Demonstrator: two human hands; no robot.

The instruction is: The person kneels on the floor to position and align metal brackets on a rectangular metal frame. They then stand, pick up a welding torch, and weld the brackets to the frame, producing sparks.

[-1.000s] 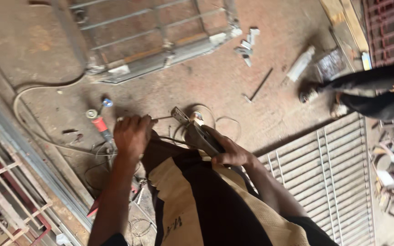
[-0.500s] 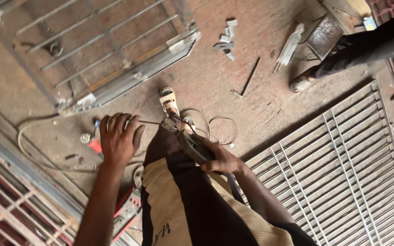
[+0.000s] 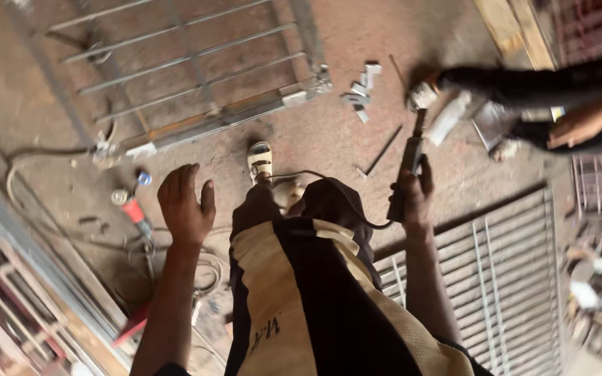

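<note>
Right hand (image 3: pixel 416 198): wrapped tight round the dark slim-bodied angle grinder (image 3: pixel 407 167), at 2 o'clock from the tan-and-black shorts (image 3: pixel 308 278).
Grinder: raised off the floor, disc end (image 3: pixel 423 95) pointing to 12 o'clock, black cord (image 3: pixel 329 182) trailing to 9 o'clock.
Handling: likely rigid, fairly heavy, nose-heavy; best gripped mid-body, well back from the disc.
Left hand (image 3: pixel 186 205): empty, fingers loosely spread, hovering at 10 o'clock.
Below it: red-handled tool (image 3: pixel 134 211) on the dusty concrete floor (image 3: pixel 315 132).
Beyond: grey metal grille (image 3: pixel 196 83) at 11 o'clock; another person's hand (image 3: pixel 580 125) at 2 o'clock.
</note>
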